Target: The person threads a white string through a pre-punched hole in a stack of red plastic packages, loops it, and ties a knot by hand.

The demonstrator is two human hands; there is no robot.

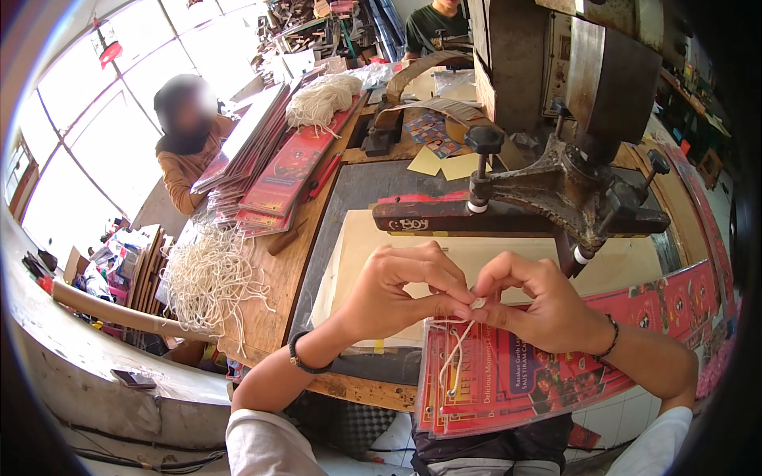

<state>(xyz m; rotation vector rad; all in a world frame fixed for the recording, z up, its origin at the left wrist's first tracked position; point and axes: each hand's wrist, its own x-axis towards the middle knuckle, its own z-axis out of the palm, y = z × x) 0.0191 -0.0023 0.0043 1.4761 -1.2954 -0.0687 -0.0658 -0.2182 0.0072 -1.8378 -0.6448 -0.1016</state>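
My left hand (pixel 409 282) and my right hand (pixel 536 305) meet over the table's near edge. Both pinch a white string (pixel 457 357), and their fingertips nearly touch. From there the string runs down to the holed end of a stack of red printed sign boards (pixel 587 361). These long boards fan out to the right, partly over the table edge, below my right wrist. A bit of white shows between the fingertips, too small to make out clearly.
A heavy press (pixel 556 186) with black knobs stands over the table. At the left lie a heap of white strings (pixel 214 278), more red boards (pixel 286 170) and a string bundle (pixel 324 101). One person (pixel 186 135) sits at the far left; another (pixel 436 28) is at the back.
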